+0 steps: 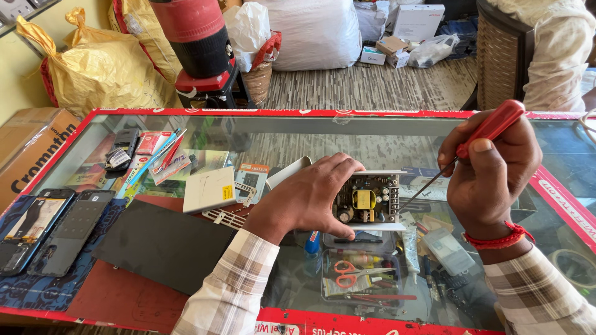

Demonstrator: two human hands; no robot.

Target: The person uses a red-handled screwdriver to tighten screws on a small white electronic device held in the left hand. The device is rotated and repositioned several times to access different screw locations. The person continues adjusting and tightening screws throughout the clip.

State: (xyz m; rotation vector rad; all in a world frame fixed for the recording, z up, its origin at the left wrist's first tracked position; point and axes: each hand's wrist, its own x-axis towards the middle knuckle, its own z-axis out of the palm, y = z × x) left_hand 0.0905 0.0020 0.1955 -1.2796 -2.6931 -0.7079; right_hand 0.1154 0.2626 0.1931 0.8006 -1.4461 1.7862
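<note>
My left hand (310, 195) grips a small open power supply unit (367, 200), its circuit board with a yellow transformer and capacitors facing up, resting on the glass counter (385, 139). My right hand (490, 167) holds a red-handled screwdriver (490, 127); its thin shaft slants down to the left, tip at the unit's right edge.
A white metal cover (210, 189) and a perforated strip lie left of the unit. A black mat (164, 245) and two opened phones (49, 229) sit at the left. Pens and packets lie at the back left. Under the glass are scissors and tools. Another person sits at the top right.
</note>
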